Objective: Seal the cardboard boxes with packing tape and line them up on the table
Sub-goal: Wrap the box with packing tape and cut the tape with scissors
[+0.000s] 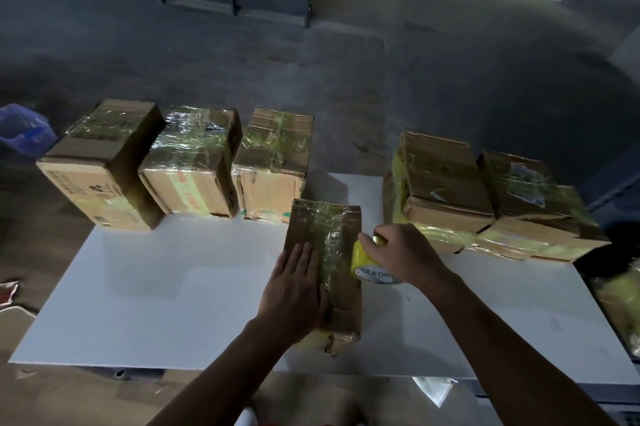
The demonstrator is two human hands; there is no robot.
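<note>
Tape roll [361, 256], one; lined-up boxes [194, 162], three

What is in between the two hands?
In the head view, the top of the box with its shiny tape strip lies between the left hand, flat on it, and the right hand, which grips the tape roll.

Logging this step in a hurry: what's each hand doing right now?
Left hand: open, pressing flat on the box.
Right hand: grip closed around the tape roll.
</note>
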